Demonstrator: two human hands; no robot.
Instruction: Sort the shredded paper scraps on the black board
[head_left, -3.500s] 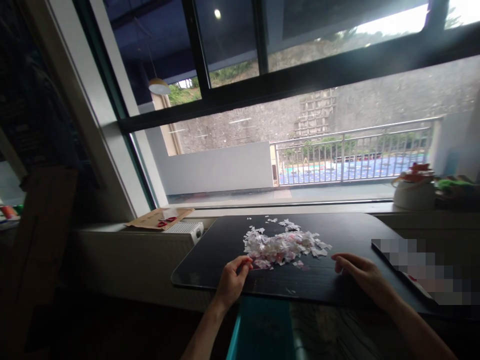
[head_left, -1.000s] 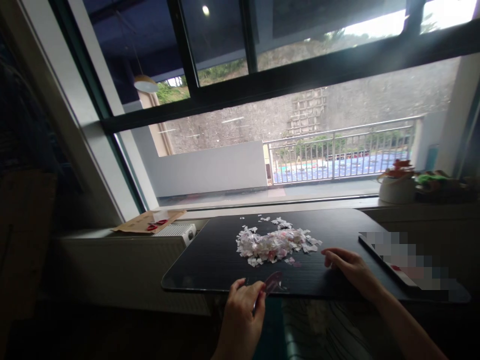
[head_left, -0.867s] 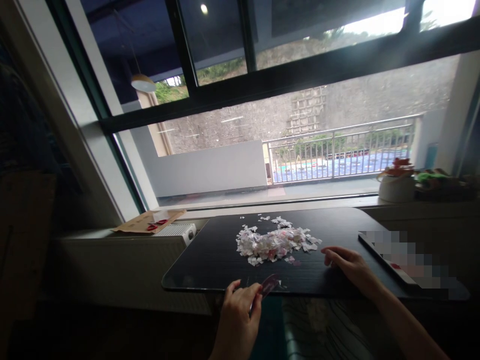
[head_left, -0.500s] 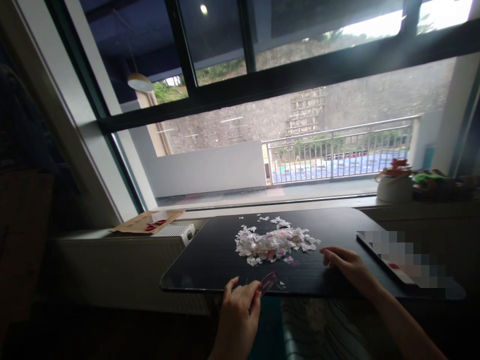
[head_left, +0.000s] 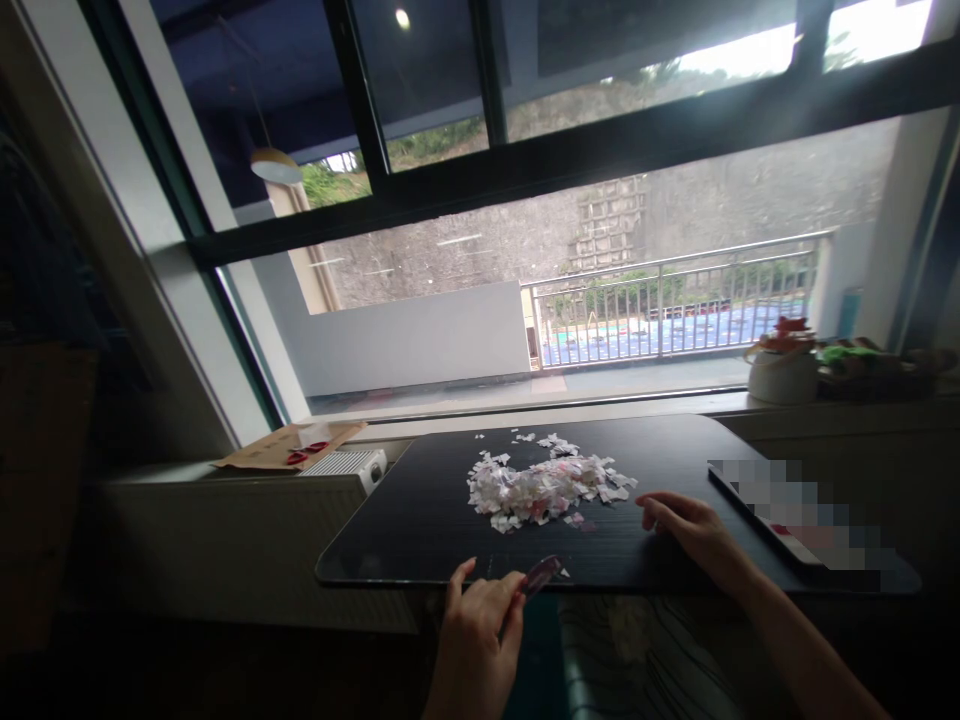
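Note:
A heap of torn white paper scraps [head_left: 536,487], with some pinkish bits, lies on the black table [head_left: 405,525]. At the table's near edge, my left hand [head_left: 480,620] pinches a purplish, see-through strip [head_left: 541,576] between thumb and fingers, its index finger raised. The strip slants up to the right, and a small white scrap [head_left: 565,573] shows by its tip. To the right of the heap, my right hand [head_left: 686,525] rests on the table with loosely bent fingers, apart from the scraps, and I see nothing in it.
A tablet-like device [head_left: 795,535], partly blurred out, lies at the table's right. Red-handled scissors [head_left: 307,453] rest on brown card [head_left: 262,447] above a radiator [head_left: 247,540] at left. A white pot [head_left: 782,375] stands on the sill under the window.
The strip has dipped slightly toward the table edge, with my left hand slightly lower. My right hand keeps its place on the table. The whole view has shifted a little.

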